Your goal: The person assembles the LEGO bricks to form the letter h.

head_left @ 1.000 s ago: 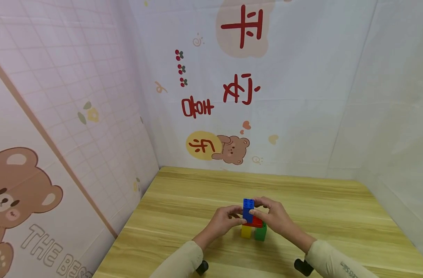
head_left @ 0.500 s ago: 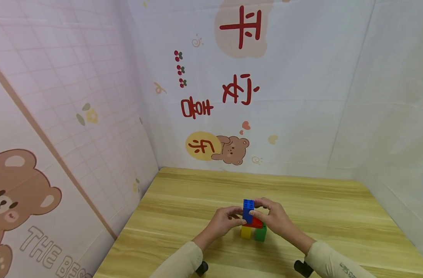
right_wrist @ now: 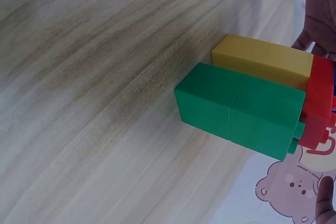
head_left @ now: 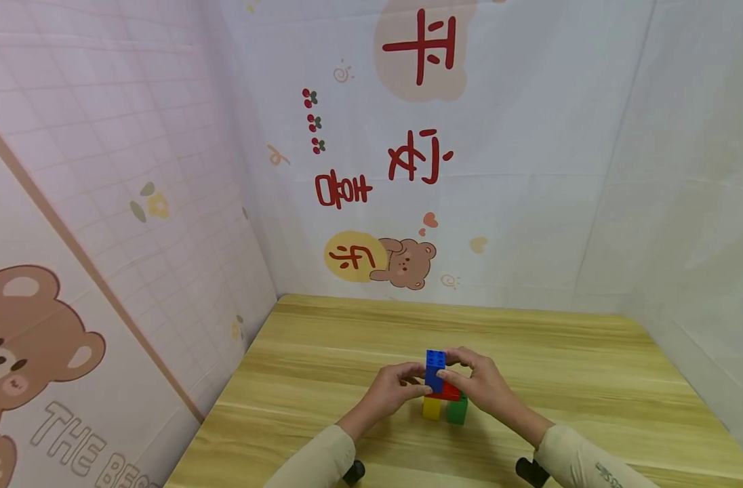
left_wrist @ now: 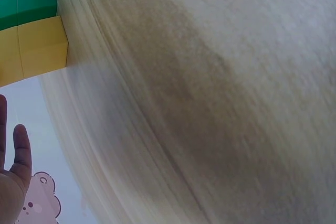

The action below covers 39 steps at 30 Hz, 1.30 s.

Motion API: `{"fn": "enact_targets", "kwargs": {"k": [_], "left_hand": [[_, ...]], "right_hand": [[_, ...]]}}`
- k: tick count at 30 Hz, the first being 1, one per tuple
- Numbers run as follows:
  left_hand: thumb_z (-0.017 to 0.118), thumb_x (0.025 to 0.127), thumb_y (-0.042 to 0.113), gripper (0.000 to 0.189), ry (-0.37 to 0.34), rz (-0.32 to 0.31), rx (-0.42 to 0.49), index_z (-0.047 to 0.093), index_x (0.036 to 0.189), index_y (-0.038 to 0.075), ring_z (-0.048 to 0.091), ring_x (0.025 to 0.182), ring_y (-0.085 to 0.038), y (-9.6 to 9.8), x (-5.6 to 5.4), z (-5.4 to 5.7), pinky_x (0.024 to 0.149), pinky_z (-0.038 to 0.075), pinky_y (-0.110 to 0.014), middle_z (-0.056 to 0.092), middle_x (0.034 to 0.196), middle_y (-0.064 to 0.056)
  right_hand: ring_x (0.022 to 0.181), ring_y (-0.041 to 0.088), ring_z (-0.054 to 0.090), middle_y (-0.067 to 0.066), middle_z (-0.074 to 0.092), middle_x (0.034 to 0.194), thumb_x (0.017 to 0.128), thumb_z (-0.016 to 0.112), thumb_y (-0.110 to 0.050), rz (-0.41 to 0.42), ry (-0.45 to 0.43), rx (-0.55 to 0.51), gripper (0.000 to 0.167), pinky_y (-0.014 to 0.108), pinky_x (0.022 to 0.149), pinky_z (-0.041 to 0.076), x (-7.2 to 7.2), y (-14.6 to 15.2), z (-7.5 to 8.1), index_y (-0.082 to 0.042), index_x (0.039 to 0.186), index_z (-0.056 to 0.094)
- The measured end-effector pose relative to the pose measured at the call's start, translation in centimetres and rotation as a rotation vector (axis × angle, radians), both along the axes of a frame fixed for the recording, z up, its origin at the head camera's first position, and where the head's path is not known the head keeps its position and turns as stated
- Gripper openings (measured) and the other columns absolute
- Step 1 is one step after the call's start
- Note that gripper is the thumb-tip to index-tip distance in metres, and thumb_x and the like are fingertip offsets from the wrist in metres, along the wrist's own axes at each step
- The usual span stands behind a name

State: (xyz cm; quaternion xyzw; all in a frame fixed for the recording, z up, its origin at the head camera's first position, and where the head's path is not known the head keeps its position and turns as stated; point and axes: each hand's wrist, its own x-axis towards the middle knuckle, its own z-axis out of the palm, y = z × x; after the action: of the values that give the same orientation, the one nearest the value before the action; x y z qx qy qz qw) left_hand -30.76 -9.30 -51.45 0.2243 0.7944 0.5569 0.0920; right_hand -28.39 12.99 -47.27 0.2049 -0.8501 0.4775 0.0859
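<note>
A small toy-brick build stands on the wooden table (head_left: 323, 339). Its legs are a yellow column (head_left: 432, 408) and a green column (head_left: 457, 410), side by side with a narrow gap. Across them lies a red brick (head_left: 451, 392), whose studs show in the right wrist view. On its left end a tall blue brick (head_left: 435, 379) stands upright. My right hand (head_left: 484, 381) pinches the blue brick between thumb and fingers from the right. From the left, my left hand (head_left: 388, 392) grips low on the blue brick, thumb tip right at the red brick's edge.
Dark wrist-camera mounts (head_left: 354, 471) sit under both forearms. A white printed cloth (head_left: 518, 169) rises behind the table's back edge, and another printed cloth (head_left: 121, 203) hangs along the left side.
Both hands keep the same hold and the build stays in place. Only a slight shift of the head view shows.
</note>
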Motion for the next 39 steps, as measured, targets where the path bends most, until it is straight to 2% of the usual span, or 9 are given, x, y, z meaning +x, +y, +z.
{"fn": "enact_targets", "kwargs": {"k": [23,30,39], "left_hand": [[0.073,0.091,0.033,0.029,-0.006,-0.005,0.0,0.07,0.12,0.028,0.064,0.093,-0.007,-0.09,0.03,0.09,0.085,0.047,-0.036,0.07,0.109,0.014],[0.072,0.092,0.031,0.029,0.003,-0.01,0.001,0.07,0.121,0.028,0.064,0.094,-0.008,-0.14,0.06,0.19,0.085,0.047,-0.036,0.07,0.111,0.013],[0.072,0.092,0.033,0.03,0.012,-0.007,-0.011,0.07,0.122,0.028,0.064,0.095,-0.007,-0.11,0.04,0.05,0.086,0.048,-0.036,0.069,0.111,0.014]], "right_hand": [[0.099,0.012,0.064,-0.012,0.067,0.104,0.091,0.073,-0.025,0.008,0.008,-0.023,0.027,0.042,0.087,0.052,0.16,-0.17,0.09,-0.022,0.118,0.069],[0.1,0.014,0.064,-0.012,0.068,0.104,0.091,0.073,-0.028,-0.011,0.003,-0.026,0.029,0.047,0.087,0.052,0.12,-0.17,0.02,-0.02,0.118,0.069],[0.102,0.018,0.064,-0.009,0.069,0.105,0.09,0.074,-0.03,-0.036,-0.054,-0.053,0.031,0.047,0.088,0.051,0.37,-0.36,0.1,-0.019,0.119,0.07]]}}
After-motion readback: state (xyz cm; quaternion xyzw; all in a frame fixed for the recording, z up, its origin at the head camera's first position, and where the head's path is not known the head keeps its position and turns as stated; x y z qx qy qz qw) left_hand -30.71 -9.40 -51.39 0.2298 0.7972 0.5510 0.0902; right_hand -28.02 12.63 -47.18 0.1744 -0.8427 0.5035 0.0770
